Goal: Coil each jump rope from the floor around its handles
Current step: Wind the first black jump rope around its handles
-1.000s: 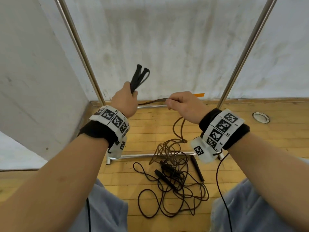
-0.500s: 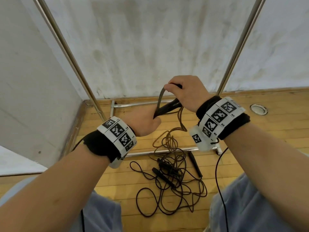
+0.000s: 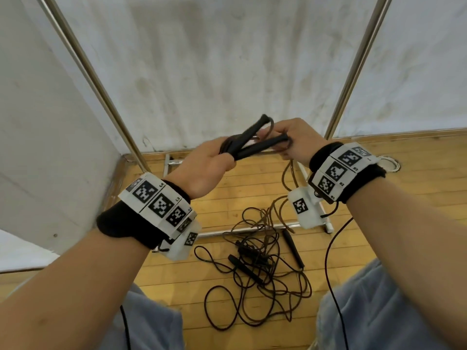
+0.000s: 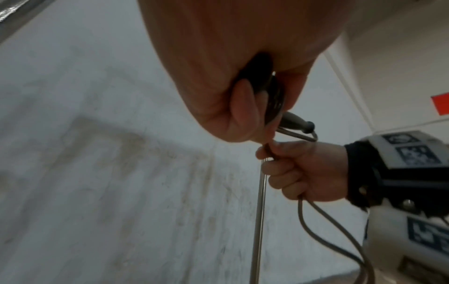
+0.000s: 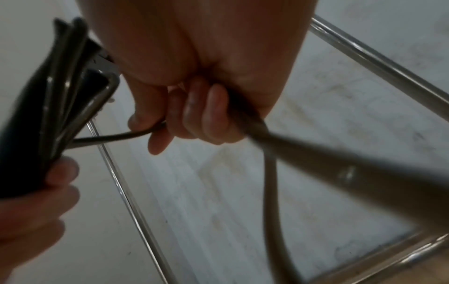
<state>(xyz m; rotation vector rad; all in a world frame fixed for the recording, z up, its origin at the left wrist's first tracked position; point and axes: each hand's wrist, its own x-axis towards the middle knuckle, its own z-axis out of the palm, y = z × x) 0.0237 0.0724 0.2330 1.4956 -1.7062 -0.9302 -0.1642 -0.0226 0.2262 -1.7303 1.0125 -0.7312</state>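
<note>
Floor: wooden boards (image 3: pixel 417 188), other ropes (image 3: pixel 255 269) tangled
Left hand (image 3: pixel 202 168): clenched on paired handles (image 3: pixel 255 145)
Right hand (image 3: pixel 300 140): grasping cord (image 3: pixel 286 178); best wound taut, turns side by side

Even, soft light; wrist views blurred (edges bent by wide lens).

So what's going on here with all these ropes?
A person is winding a jump rope around its two black handles. The left hand grips the handles together, while the right hand holds the brown rope that trails down to the wooden floor. More ropes lie there in a tangled pile, not yet coiled.
</note>
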